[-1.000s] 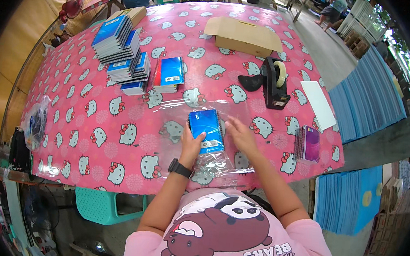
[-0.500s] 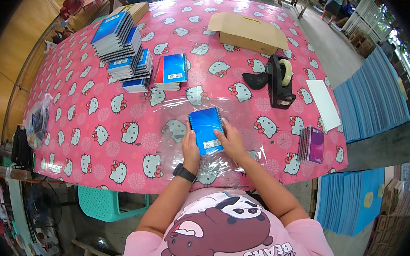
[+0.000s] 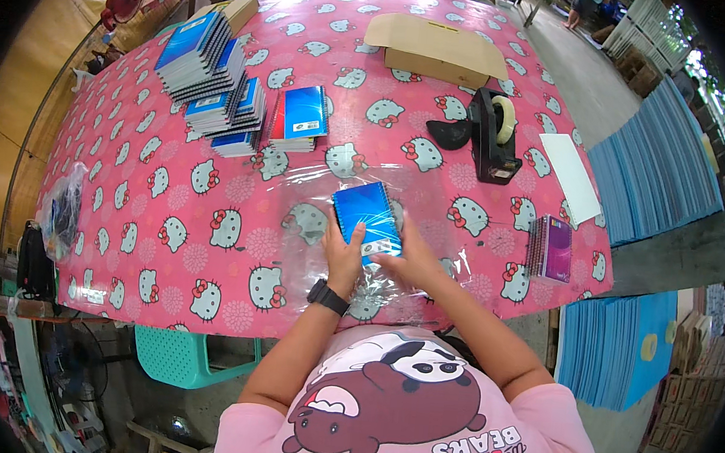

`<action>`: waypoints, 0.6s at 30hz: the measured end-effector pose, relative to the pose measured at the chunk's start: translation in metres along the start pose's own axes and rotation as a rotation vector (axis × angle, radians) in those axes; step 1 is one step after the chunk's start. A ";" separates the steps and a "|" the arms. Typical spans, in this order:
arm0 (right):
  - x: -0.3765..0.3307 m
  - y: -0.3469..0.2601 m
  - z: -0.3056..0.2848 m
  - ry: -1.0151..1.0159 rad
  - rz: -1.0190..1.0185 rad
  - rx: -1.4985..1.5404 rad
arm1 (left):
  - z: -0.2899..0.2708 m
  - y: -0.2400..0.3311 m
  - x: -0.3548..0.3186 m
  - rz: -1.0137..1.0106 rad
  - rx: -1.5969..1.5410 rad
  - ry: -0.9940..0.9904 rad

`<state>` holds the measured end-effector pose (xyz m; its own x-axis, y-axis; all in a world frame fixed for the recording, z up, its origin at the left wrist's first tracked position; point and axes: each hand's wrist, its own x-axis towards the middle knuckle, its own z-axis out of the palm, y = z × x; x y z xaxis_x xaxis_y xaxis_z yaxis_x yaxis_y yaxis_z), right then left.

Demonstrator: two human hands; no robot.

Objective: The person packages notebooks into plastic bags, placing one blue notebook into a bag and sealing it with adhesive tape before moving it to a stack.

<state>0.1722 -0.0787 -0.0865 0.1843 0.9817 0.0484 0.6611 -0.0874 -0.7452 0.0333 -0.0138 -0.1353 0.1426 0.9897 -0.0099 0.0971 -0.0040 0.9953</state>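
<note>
Evidently midway: both the left hand (image 3: 344, 255) and right hand (image 3: 411, 263) press flat on a blue notebook (image 3: 366, 218) over clear plastic wrap (image 3: 312, 222); unwrapped notebook stacks (image 3: 220, 87) wait beyond them.

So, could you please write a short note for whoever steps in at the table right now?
Left hand: flat on the near edge of the blue spiral notebook, no closed grip.
Right hand: also pressing that notebook, fingers spread.
The notebook lies on a clear plastic sheet on the pink patterned tablecloth.
Done: nothing wrapped that I can see.
Left: stacks of blue notebooks far left; black tape dispenser to the right.
</note>
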 end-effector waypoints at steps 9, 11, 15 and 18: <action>-0.016 0.002 -0.064 -0.591 0.164 0.175 | -0.003 -0.011 0.003 0.048 -0.002 0.021; 0.013 0.018 -0.043 -0.076 -0.068 0.135 | 0.001 -0.006 0.003 0.065 -0.037 -0.001; 0.041 0.038 0.012 0.163 -0.173 0.063 | -0.005 0.001 0.003 -0.084 -0.275 -0.030; 0.040 0.030 0.019 0.035 -0.072 0.146 | -0.011 -0.004 0.005 -0.264 -0.501 -0.019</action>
<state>0.1854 -0.0384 -0.1193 0.1675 0.9778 0.1262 0.5614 0.0106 -0.8274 0.0226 -0.0073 -0.1378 0.1949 0.9453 -0.2615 -0.3465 0.3158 0.8833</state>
